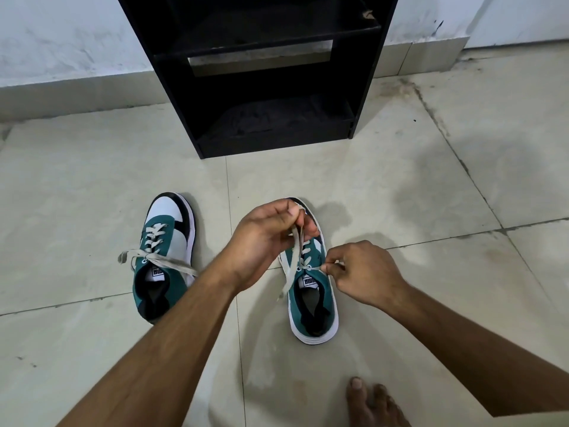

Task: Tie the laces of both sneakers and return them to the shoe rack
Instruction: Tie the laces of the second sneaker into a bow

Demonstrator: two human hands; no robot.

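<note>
Two green and white sneakers are set on the floor [400,180] before the black shoe rack [261,72]. On the left sneaker [163,257], loose laces are seen. Over the right sneaker [311,291], one lace [292,260] is pinched by the left hand [264,238], and the other end is pinched by the right hand [366,272].

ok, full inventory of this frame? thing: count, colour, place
shoe rack: 1, black, against the wall, centre top.
sneakers: 2, teal, white and black, on the floor tiles; left sneaker laces loose, right sneaker being tied.
lace: 1, off-white, right sneaker's, pulled up and sideways.
floor: beige tiles.
wall: white.
bare foot: 1, bottom right.
left hand: grip on the raised lace.
right hand: grip on the lace's other end.
</note>
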